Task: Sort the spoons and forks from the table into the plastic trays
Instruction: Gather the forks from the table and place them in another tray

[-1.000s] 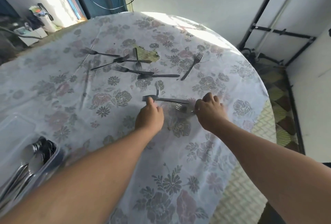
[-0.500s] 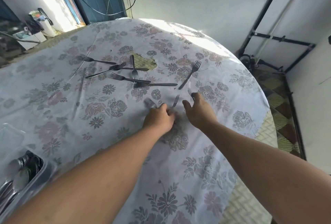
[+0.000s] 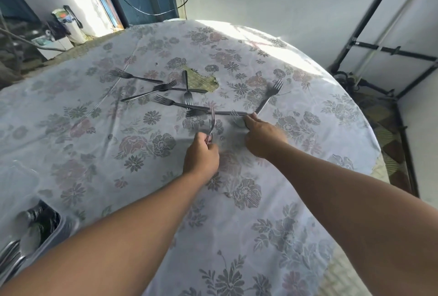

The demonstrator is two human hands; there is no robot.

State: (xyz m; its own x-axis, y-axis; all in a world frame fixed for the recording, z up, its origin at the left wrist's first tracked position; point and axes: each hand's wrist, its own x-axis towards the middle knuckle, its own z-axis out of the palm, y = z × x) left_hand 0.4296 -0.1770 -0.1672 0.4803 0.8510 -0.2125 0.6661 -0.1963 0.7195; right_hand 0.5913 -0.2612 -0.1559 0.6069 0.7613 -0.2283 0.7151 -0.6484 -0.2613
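Note:
My left hand (image 3: 201,156) is closed around the handle of a fork (image 3: 211,123), tines pointing up and away. My right hand (image 3: 262,137) holds another fork, its tines (image 3: 235,114) just showing past my fingers, and its fingertips touch the handle end of a fork (image 3: 267,99) lying to the far right. Several more forks lie in a loose pile (image 3: 166,92) on the flowered tablecloth beyond my hands. A clear plastic tray (image 3: 51,236) with spoons sits at the lower left, partly cut off by the frame.
The round table's edge (image 3: 369,134) curves close on the right, with a black metal rack (image 3: 379,49) beyond it. A tear in the tablecloth (image 3: 203,81) lies among the forks. A fan and clutter stand at the back left.
Both hands have picked forks up from the cloth and moved forward toward the pile. The right hand has reached the handle of the far right fork.

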